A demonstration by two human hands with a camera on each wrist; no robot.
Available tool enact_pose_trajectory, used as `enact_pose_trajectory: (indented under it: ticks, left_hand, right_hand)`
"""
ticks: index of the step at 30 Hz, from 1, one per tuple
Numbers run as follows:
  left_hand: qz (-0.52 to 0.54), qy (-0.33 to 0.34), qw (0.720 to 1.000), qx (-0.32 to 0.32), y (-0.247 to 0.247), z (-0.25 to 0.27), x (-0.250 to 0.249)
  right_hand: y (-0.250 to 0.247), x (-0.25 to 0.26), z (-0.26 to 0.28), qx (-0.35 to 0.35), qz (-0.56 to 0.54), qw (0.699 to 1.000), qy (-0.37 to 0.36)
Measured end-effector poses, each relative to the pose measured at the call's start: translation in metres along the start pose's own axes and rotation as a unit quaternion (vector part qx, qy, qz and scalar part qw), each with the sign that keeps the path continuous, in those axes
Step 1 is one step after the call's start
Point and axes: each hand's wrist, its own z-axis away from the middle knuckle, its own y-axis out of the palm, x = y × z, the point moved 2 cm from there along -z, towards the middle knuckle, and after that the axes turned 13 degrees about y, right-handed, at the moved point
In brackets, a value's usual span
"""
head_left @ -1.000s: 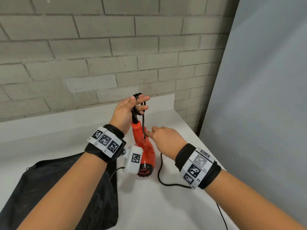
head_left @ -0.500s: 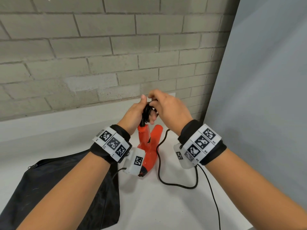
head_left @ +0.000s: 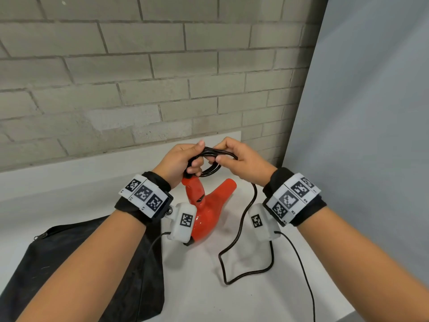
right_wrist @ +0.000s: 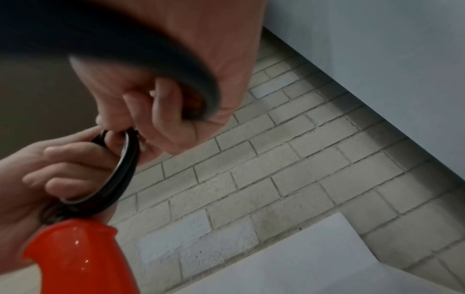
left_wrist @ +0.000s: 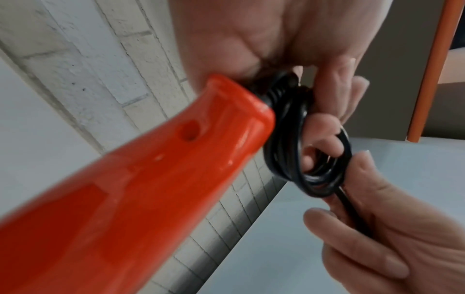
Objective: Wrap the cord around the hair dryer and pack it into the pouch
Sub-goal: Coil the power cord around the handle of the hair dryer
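Observation:
A red hair dryer [head_left: 209, 212] hangs handle-up above the white table, nozzle pointing up and right. Its black cord [head_left: 241, 231] is coiled into small loops [head_left: 212, 162] at the handle's top end. My left hand [head_left: 183, 162] grips these loops with fingers curled through them, seen close in the left wrist view around the coil [left_wrist: 302, 151] beside the red handle [left_wrist: 151, 189]. My right hand [head_left: 234, 156] pinches the far side of the coil [right_wrist: 125, 165], and the cord's free length drops from it to the table. The black pouch [head_left: 76, 270] lies flat at lower left.
A grey brick wall [head_left: 139, 77] rises behind the white table [head_left: 197, 298]. A pale panel [head_left: 359, 112] closes off the right side. Thin black cables run from both wrist cameras along the table toward me.
My right hand rose from beside the dryer to the coil at the handle's end and laid another loop on it. The dryer turned, so its nozzle now shows on the right.

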Motion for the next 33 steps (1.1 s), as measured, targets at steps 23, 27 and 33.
enact_pose_trajectory:
  ticks: [23, 27, 33]
  left_hand:
    - [-0.193, 0.222, 0.944, -0.146, 0.003, 0.017, 0.024]
    - [-0.229, 0.239, 0.927, -0.176, 0.006, 0.017, 0.023]
    - [-0.247, 0.244, 0.92, -0.18, 0.015, 0.019, 0.021]
  right_hand:
    - [0.021, -0.016, -0.01, -0.207, -0.004, 0.978, -0.025]
    - [0.018, -0.018, -0.007, -0.177, -0.024, 0.984, -0.021]
    - [0.006, -0.024, 0.006, -0.107, 0.004, 0.994, 0.02]
